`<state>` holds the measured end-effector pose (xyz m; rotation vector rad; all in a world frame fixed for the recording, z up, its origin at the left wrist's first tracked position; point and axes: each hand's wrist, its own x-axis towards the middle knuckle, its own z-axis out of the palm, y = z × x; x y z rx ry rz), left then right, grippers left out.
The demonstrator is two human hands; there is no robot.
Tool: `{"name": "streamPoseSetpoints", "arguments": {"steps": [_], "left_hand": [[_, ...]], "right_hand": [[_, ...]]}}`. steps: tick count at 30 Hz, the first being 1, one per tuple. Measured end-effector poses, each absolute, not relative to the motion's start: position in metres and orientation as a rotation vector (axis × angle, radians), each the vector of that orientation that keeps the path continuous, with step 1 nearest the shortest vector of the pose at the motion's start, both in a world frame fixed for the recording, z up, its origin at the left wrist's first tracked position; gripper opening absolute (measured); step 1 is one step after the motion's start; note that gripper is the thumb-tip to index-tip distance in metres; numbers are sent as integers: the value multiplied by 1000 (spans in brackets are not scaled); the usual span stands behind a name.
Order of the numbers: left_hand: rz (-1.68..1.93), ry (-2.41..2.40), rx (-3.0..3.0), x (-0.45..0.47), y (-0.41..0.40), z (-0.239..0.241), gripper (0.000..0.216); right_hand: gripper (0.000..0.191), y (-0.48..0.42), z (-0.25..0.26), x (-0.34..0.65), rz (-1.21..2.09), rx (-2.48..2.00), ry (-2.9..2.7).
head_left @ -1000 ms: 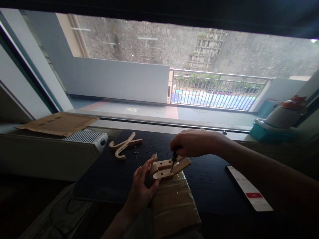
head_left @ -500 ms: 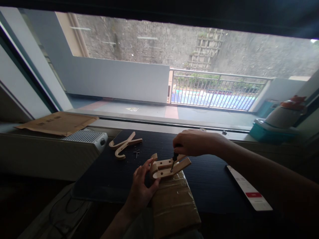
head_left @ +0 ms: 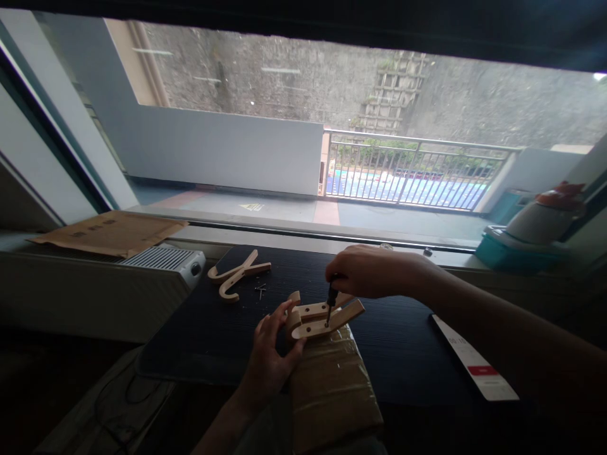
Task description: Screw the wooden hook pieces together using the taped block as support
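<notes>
My right hand (head_left: 367,272) is closed around the dark handle of a small screwdriver (head_left: 330,304), whose tip stands in a stack of curved wooden hook pieces (head_left: 318,315). Those pieces rest on a taped cardboard box (head_left: 329,382) at the near edge of the dark table (head_left: 403,354). My left hand (head_left: 269,354) presses its fingers against the left end of the wooden pieces and steadies them. Two more wooden hook pieces (head_left: 236,275) lie crossed further back on the table, with a few small screws (head_left: 260,291) beside them.
A white phone-like slab with a red mark (head_left: 477,368) lies on the table at the right. A white heater (head_left: 164,260) and a flat cardboard sheet (head_left: 111,232) sit to the left. A teal-based object (head_left: 526,243) stands on the sill at the right. Beyond the window is a balcony with railing.
My right hand has shifted only slightly on the screwdriver handle, as in a turning motion. The left hand and the wooden pieces have stayed put.
</notes>
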<state>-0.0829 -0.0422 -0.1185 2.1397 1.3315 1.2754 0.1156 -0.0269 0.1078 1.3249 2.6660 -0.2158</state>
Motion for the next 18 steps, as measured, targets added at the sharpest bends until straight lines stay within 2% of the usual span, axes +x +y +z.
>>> {"name": "streamPoseSetpoints", "arguments": {"steps": [6,18], "left_hand": [[1271,1341,2135,-84,-45,-117,60],[1252,1358,2129,-82,-45,-114,58]], "right_hand": [[24,-27,107,118,-164,1413,2614],[25,-32,112,114,-228,1257,2700]]}}
